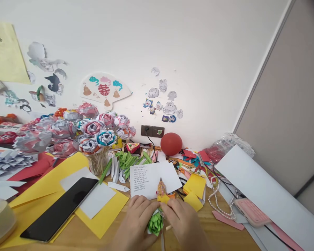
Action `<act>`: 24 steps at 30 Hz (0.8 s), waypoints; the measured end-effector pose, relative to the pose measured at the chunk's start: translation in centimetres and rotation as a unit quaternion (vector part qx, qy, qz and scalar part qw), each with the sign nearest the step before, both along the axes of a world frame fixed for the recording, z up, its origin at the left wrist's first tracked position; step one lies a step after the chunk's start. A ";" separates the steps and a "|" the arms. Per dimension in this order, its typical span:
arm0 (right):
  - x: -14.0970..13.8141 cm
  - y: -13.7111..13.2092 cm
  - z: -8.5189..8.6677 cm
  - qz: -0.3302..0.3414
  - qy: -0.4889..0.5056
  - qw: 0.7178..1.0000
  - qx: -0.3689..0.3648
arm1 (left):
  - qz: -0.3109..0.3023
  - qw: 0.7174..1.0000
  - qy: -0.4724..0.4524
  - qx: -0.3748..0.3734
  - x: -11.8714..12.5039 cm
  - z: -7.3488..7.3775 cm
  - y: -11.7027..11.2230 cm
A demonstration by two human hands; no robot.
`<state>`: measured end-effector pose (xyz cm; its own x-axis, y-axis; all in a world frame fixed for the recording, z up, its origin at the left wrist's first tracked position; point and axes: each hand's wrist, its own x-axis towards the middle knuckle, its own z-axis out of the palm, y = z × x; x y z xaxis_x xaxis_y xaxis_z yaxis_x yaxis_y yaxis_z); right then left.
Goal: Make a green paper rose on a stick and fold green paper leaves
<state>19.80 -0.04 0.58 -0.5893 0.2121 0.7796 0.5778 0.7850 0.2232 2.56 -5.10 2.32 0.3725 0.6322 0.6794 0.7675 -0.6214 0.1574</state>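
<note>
Green paper flower (155, 223) at six o'clock; left hand (139, 219) grasps it, right hand (183, 219) bends beside it, hold cannot be told. Black-screened device (60, 209) lies on yellow paper (32, 202), eight o'clock.

From the fingers (148, 209), bare desk (217, 235) opens at four o'clock, with a narrower strip at eight. Paper flowers (92, 128) stand in the way at eleven, the red balloon (171, 144) just past twelve.

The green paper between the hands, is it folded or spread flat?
Folded. The green paper shows creased, overlapping layers, like petals, not one flat sheet.
</note>
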 end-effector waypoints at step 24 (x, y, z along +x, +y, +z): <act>0.2 -0.2 0.7 0.065 0.044 0.934 -0.349 | -0.027 1.000 -0.001 -0.007 -0.1 -0.8 0.5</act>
